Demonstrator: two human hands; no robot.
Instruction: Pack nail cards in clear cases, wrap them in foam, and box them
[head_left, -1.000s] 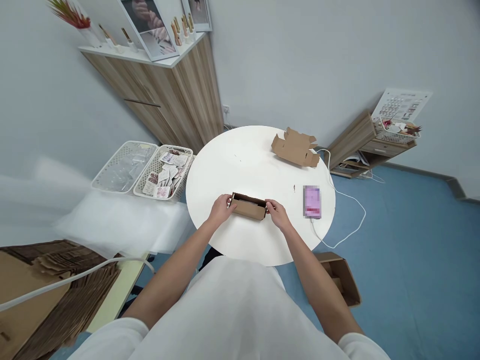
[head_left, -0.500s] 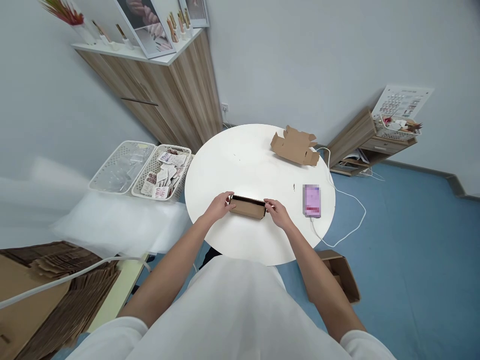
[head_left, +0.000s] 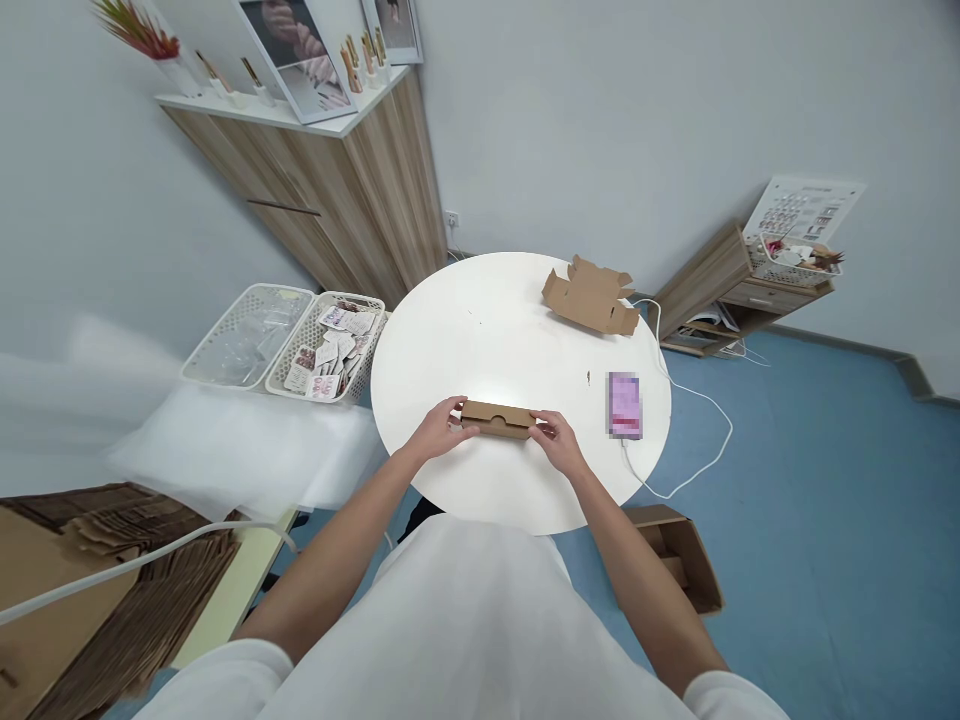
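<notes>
A small, long brown cardboard box (head_left: 498, 420) lies near the front of the round white table (head_left: 450, 330), its lid folded over the top and a half-round notch at the front edge. My left hand (head_left: 442, 428) grips its left end, thumb on the near side and fingers behind. At the right end, my right hand (head_left: 556, 440) holds it the same way. Further back on the table rests an unfolded flat cardboard box (head_left: 592, 297). To the right of my right hand lies a phone with a blurred pink screen (head_left: 624, 405), plugged into a white cable.
Two white plastic baskets stand left of the table: one with clear bags (head_left: 247, 335), one with printed packets (head_left: 334, 350). Stacked flat cardboard (head_left: 150, 590) sits at lower left. An open carton (head_left: 679, 560) is on the floor at right. A wooden cabinet (head_left: 360, 190) stands behind.
The box's dark open top is now covered by its lid, folded toward me. Both hands have stayed at the box's ends and shifted slightly down in view.
</notes>
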